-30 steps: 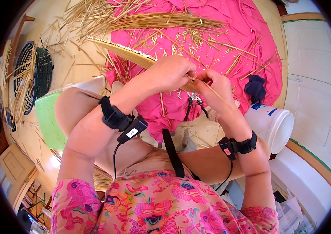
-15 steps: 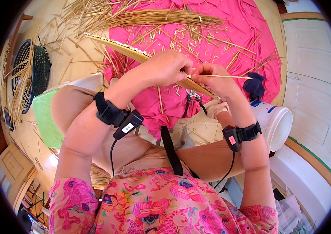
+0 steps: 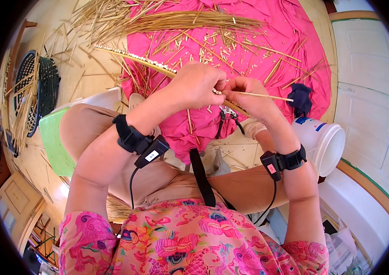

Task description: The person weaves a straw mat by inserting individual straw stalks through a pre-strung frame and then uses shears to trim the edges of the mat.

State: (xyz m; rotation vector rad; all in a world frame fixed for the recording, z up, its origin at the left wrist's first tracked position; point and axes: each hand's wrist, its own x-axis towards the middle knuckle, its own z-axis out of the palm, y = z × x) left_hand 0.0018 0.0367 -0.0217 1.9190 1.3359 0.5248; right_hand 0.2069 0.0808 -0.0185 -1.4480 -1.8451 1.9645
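Observation:
A long narrow panel of straw-coloured reed stems, its pale cut ends lined up along the upper edge, slants across in front of me from far left to near right. My left hand is closed round its middle, with the thumb and fingers pinched at the edge. Close beside it, my right hand pinches a single thin reed stem that points out to the right. The fingertips of both hands almost meet over a few pale stem ends. What lies under my fingers is hidden. Pruning shears with black handles lie just below the panel.
A pink cloth on the tiled floor carries a long bundle of reeds and scattered cut bits. To the left are a dark basket and a green stool. A white bucket and dark cloth are at right.
The panel's far end has dropped slightly and tilted. My right hand has shifted a little left and down, and its reed stem now slopes down more to the right.

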